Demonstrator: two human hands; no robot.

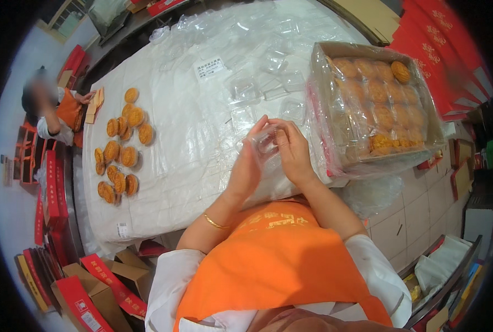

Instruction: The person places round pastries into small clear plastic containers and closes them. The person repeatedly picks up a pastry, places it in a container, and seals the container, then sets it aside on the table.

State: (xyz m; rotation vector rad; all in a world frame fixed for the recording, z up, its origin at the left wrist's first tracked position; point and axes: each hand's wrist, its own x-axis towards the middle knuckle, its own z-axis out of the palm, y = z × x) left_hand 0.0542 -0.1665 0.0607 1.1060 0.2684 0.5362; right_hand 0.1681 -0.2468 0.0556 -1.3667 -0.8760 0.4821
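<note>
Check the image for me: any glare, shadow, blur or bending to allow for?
Head view: glare streaks the loose clear containers and the box's plastic wrap; same head view: shadow darkens part of the orange apron, the co-worker's head is blurred, and the table edges bow; also head view: the clear plastic piece between the fingers is hard to outline.

Ahead of you, the white table cover (174, 144) bears a white label (210, 67) with rows of black characters. Near the cover's lower left corner is a smaller white label (123, 229), its print too tiny to make out. Your orange apron (274, 265) has yellow characters across its upper part. To your far right, red boxes (423, 61) show large, pale gold characters. At your lower left, a red flap (113, 285) carries light characters, and the red carton (72, 296) beside it has white printed patches, too small to read.
</note>
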